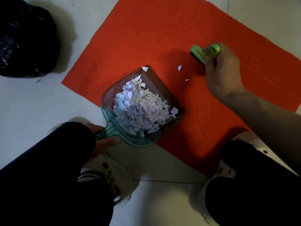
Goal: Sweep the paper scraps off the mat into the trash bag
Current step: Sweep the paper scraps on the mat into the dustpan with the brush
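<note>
White torn scraps (140, 106) heaped in teal dustpan (130, 111) — left hand (104, 141) fingers grip handle, right hand (223, 70) fingers clasp green brush (205, 52).

Left hand (104, 141) grips teal dustpan (130, 115) heaped with paper scraps (140, 110). Right hand (223, 70) holds green brush (205, 52) on red mat (146, 38). Black trash bag (24, 41) lies well apart.

The left hand (104, 141), mostly hidden behind a dark sleeve and knee, curls its fingers round the dustpan handle (105, 133) low in the view. The right hand (221, 70) reaches forward on a bare, extended forearm, fingers wrapped round the green brush (205, 51).
</note>
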### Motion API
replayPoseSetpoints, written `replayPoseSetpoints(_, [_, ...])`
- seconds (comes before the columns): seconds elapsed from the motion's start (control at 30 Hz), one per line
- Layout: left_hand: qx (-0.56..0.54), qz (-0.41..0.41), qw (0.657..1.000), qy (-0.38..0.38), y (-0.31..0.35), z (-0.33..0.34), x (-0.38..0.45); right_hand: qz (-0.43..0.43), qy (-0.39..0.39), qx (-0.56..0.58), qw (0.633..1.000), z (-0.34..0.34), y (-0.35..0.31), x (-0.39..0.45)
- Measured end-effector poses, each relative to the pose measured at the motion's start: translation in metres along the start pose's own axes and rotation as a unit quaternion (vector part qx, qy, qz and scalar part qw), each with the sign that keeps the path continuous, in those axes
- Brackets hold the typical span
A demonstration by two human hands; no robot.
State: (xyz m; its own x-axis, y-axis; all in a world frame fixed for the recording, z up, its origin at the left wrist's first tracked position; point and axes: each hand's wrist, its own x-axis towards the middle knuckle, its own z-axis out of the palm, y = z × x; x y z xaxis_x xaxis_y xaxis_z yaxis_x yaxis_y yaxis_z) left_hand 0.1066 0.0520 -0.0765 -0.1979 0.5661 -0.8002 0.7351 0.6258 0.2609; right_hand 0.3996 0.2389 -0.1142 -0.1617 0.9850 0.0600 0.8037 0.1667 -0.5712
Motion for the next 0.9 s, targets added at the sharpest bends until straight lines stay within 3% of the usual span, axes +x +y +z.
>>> replayPoseSetpoints(0.2, [-0.068, -0.011, 0.997, -0.036, 0.029, -0.004, 0.009, -0.046, -0.119, 0.091, 0.988, 0.012, -0.029, -0.025])
replayPoseSetpoints(0.3, [-0.072, -0.011, 0.997, -0.026, 0.032, -0.004, 0.008, -0.026, -0.09, 0.162, 0.982, 0.001, -0.033, -0.032])
replayPoseSetpoints(0.5, [-0.061, -0.012, 0.998, -0.032, 0.028, 0.0, 0.01, -0.001, -0.001, 0.087, 0.996, -0.012, -0.002, -0.017])
replayPoseSetpoints(0.67, [-0.034, -0.013, 0.999, -0.027, 0.032, -0.001, 0.009, -0.003, -0.035, 0.048, 0.998, 0.004, -0.003, -0.02])
replayPoseSetpoints(0.77, [-0.044, -0.019, 0.999, -0.027, 0.034, -0.001, 0.007, -0.015, -0.101, 0.129, 0.986, 0.009, -0.024, -0.031])
replayPoseSetpoints(0.9, [-0.043, -0.018, 0.998, -0.03, 0.035, -0.002, 0.006, -0.037, -0.07, 0.177, 0.981, 0.0, -0.033, -0.034])
